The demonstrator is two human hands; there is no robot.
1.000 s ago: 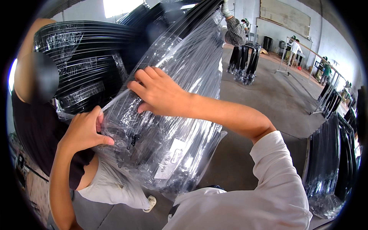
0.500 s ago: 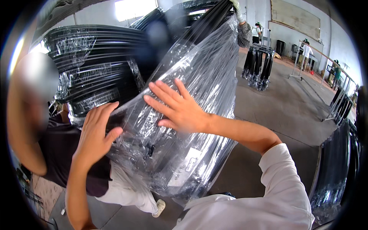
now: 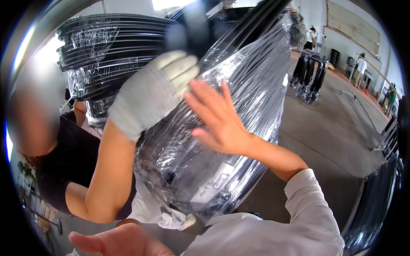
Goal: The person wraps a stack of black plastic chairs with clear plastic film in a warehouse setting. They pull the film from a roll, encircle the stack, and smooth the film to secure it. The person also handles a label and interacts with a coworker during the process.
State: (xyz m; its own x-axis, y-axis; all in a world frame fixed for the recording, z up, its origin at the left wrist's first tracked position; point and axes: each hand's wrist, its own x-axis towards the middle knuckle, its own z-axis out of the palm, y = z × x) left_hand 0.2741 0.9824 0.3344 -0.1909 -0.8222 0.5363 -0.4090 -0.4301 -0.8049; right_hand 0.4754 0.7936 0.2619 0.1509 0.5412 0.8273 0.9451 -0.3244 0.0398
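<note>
Presumably heavy, stiff inside and slippery outside, the film-wrapped bundle [image 3: 258,100] slants beneath the wide-spread right hand [image 3: 220,123]; how far the cropped left hand [image 3: 124,242] closes cannot be told. Support from underneath seems surest.

Bare hands numbered two: one right hand [image 3: 220,121] at the film-wrapped bundle [image 3: 256,85] and one left hand [image 3: 124,241] at the near edge. That bundle counted one, with one white label [image 3: 215,183]. Black wrapped bundles [image 3: 124,40] at left numbered at least three; the full count was hidden. Also recorded: one near co-worker [image 3: 85,158] at left, three far people [image 3: 361,67] at right, and one wall board [image 3: 354,27].
</note>
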